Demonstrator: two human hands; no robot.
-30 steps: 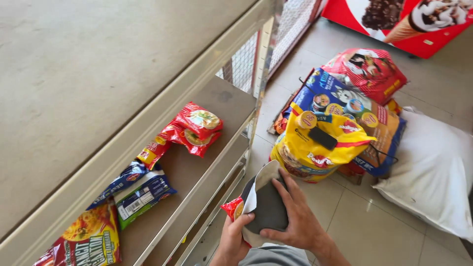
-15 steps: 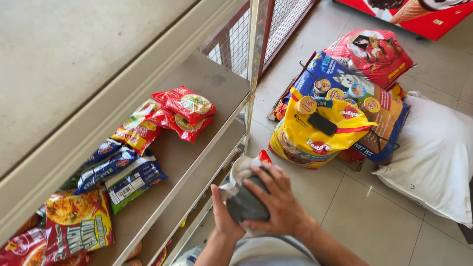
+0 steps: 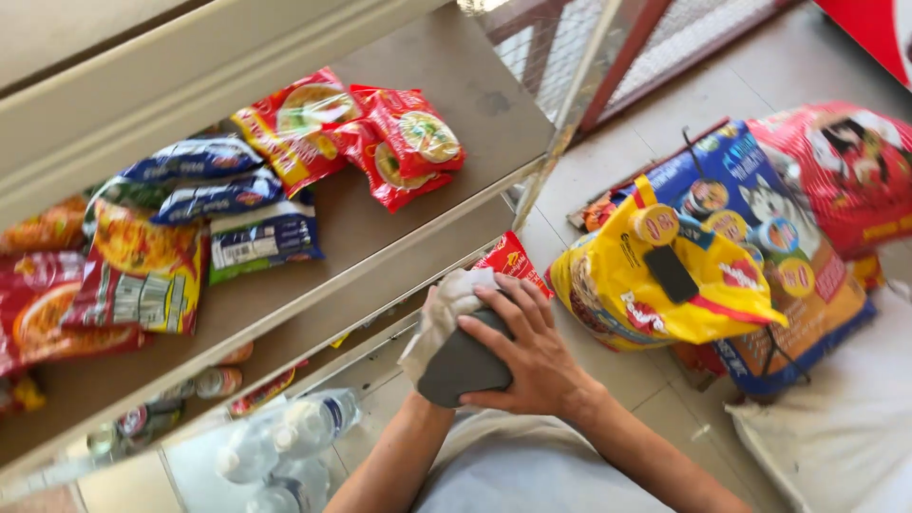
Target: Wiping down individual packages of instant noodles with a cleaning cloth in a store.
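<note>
Far left on the shelf (image 3: 380,228): a pile of snack packets in red, yellow and orange (image 3: 104,285), then blue packets (image 3: 204,180), then red noodle packets (image 3: 399,138) lying flat toward the shelf's right end. Below the shelf, water bottles (image 3: 285,437) lie on a lower level. Centre: both hands meet in front of the shelf edge, over a grey cloth (image 3: 461,366) wrapped around a red packet (image 3: 511,261), whose corner sticks out at the top. The left hand (image 3: 429,323) is almost entirely hidden under the cloth; only a thumb shows, so its grip cannot be told. The right hand (image 3: 527,351) lies on top, fingers spread and pressed flat on the cloth, clasping the bundle. Right: a yellow pet-food bag (image 3: 655,285) stands on the tiled floor with a dark phone (image 3: 672,274) lying on it; behind it a blue pet-food bag (image 3: 760,218) and a red bag (image 3: 845,171); a white sack (image 3: 836,446) at far right.
</note>
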